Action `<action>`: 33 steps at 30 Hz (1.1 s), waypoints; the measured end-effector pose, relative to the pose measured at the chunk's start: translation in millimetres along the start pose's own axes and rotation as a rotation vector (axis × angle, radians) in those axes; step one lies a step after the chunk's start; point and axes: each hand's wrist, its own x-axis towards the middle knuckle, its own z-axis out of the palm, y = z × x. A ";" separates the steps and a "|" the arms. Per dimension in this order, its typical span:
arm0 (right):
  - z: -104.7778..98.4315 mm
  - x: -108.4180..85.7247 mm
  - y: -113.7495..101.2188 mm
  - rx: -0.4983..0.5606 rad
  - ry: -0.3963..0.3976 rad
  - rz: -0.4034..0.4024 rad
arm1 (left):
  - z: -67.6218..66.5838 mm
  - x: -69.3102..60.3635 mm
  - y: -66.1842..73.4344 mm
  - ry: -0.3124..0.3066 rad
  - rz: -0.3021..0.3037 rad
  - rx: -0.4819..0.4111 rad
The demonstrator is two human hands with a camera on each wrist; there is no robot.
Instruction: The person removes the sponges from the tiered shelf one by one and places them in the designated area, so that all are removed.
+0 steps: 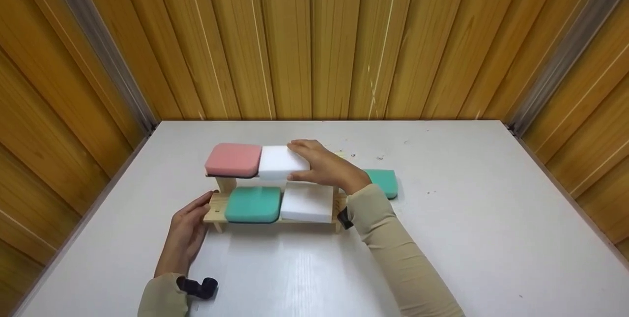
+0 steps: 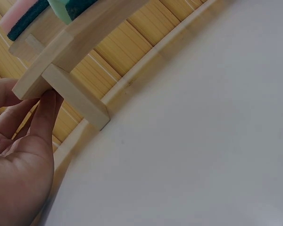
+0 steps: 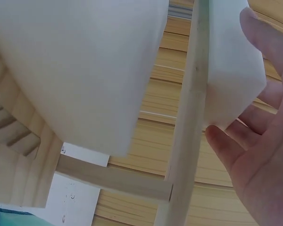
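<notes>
A small two-tier wooden rack (image 1: 217,202) stands on the table. On its upper tier a pink sponge (image 1: 234,158) lies beside a white sponge (image 1: 280,160), and my right hand (image 1: 327,167) grips that white one at its right end, thumb and fingers around it in the right wrist view (image 3: 269,141). The lower tier bears a green sponge (image 1: 254,204) and another white sponge (image 1: 307,202). At the rack's left end my left hand (image 1: 185,231) pinches the lower board, its fingertips partly under the board in the left wrist view (image 2: 26,136).
Another green sponge (image 1: 385,183) lies on the white table (image 1: 471,218) right of the rack, partly hidden by my right forearm. Wood-patterned walls (image 1: 334,42) stand behind the table and at both sides. Small dark specks dot the tabletop behind and right of the rack.
</notes>
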 end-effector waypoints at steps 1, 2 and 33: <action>0.3 0.0 0.1 -0.011 0.005 -0.006 | 0.2 -0.1 0.0 0.003 0.001 0.004; 0.5 -0.3 0.2 -0.019 0.009 -0.009 | 0.2 0.0 -0.1 0.007 0.001 0.009; -0.6 -4.4 3.0 -0.053 0.082 -0.080 | -0.5 0.2 0.0 0.015 0.003 -0.003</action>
